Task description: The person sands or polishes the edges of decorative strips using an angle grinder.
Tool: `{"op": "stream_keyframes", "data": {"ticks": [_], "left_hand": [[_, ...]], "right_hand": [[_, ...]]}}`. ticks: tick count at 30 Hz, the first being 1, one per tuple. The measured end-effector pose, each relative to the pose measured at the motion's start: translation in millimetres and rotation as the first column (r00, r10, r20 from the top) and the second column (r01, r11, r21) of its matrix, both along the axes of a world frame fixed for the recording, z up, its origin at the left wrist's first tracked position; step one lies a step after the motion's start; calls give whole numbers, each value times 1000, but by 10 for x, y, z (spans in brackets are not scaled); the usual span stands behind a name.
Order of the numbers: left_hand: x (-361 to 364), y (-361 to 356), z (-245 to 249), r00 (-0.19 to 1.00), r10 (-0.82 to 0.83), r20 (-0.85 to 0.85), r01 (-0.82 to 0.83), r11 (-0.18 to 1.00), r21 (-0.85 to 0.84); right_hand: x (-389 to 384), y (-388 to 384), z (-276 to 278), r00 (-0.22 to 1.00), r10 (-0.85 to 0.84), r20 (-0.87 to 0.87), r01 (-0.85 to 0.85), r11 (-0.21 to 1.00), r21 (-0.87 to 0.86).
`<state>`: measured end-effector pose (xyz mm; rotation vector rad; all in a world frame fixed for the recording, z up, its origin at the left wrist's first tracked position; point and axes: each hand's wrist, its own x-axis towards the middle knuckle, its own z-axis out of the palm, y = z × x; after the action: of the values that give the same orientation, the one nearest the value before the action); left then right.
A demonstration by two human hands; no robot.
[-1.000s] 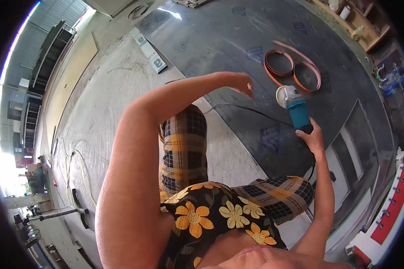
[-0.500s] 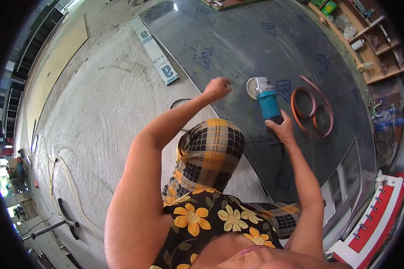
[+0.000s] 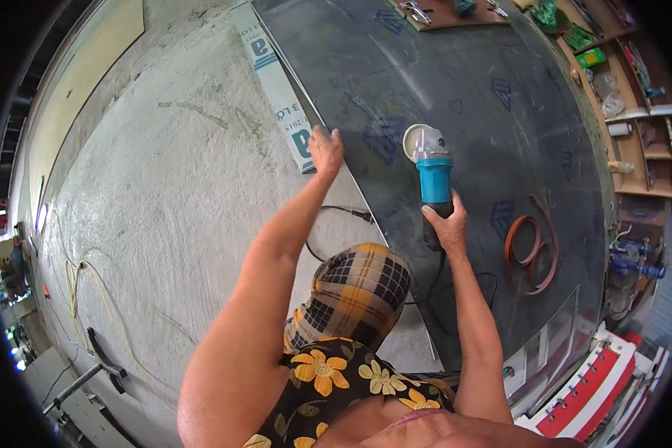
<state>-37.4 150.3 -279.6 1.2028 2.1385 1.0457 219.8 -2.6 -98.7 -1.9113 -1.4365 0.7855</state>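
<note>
Head view: grinder in the right hand, left hand out by the printed strip

With only the right hand on it, the grinder could twist or tip, and its disc could scuff the dark sheet; the cord, looping near the right forearm, could snag if the arm sweeps across; the grinder lies ahead of the right hand, which wraps its black rear end, and to the right of the left hand, well apart from it, disc end foremost; the left hand's fingers are parted with nothing seen in them, over the strip's near end, though whether they touch it I cannot tell
</note>
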Motion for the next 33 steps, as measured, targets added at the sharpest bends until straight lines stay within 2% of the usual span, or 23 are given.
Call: {"op": "stream_keyframes", "data": {"ticks": [1,4,8,12,18,19,25,29,33], "left_hand": [[52,26,15,999,-49,12,50,998,-29],[205,14,76,973,104,206,-113,993,34],[87,-131,131,912,158,378,-198,978,69],[-166,-331,130,668,317,673,-351,932,-91],[-253,-850,191,674,243,698,-255,963,-89],[-256,-903,260,666,228,711,-232,968,-93],[-226,-814,544,648,96,756,-148,989,2],[-233,-736,602,578,142,804,-149,987,-68],[-282,-775,335,559,146,816,-119,988,-95]], "right_hand": [[-86,81,-5,1000,21,4,-21,1000,-4],[-321,154,-17,996,81,23,-81,996,-23],[-589,45,41,989,140,56,-135,987,-86],[-768,33,-71,981,192,41,-186,975,-122],[-1179,479,-21,963,269,-17,-269,957,-107],[-1269,589,32,960,279,28,-274,955,-116],[-1488,1068,-171,941,332,64,-329,943,-42],[-1533,1114,-168,937,348,36,-346,937,-45],[-1385,886,-147,947,315,58,-308,946,-104]]}}
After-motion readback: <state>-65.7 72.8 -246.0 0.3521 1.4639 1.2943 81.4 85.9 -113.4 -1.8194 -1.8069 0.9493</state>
